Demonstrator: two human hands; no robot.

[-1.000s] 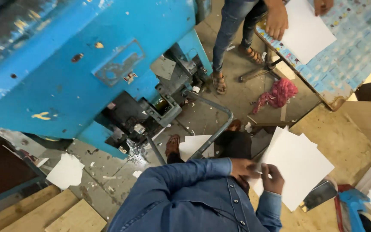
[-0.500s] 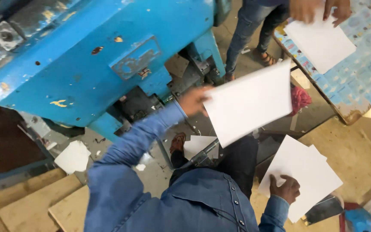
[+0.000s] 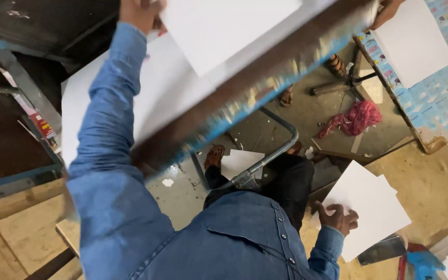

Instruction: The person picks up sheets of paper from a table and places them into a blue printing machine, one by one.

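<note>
Two smooth white sheets: your left hand (image 3: 140, 13) pinches one sheet (image 3: 224, 28) upper left; your right hand (image 3: 338, 217) spreads on the stack (image 3: 372, 207) lower right.

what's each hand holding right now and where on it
The left hand holds a white sheet by its left edge, raised at the machine. The right hand rests on the edge of the stack of white sheets; whether it grips one cannot be told.

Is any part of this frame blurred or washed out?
Head view: the rusty blue-edged machine bar is smeared by motion blur; the white sheet in the left hand is overexposed, without surface detail; the right hand on the white card stack is sharp.
</note>
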